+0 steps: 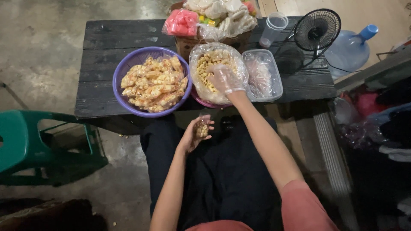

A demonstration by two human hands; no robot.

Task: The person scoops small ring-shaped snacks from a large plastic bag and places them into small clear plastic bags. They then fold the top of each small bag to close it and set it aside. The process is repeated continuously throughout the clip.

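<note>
My right hand (224, 79), in a thin clear plastic glove, reaches into a large clear bag of small pale snack pieces (204, 68) set in a pink bowl (201, 102) on the dark wooden table (102, 47). My left hand (195, 132) is over my lap, closed around a small clear bag partly filled with the same snacks (202, 128). A purple basket (124, 68) to the left holds several filled small snack packets (154, 85).
A clear plastic tub (274, 81) with bags sits right of the bowl. Behind are a cardboard box of packaged goods (214, 21), a clear cup (274, 28) and a small black fan (317, 30). A blue water jug (351, 49) stands right, a green stool (25, 141) left.
</note>
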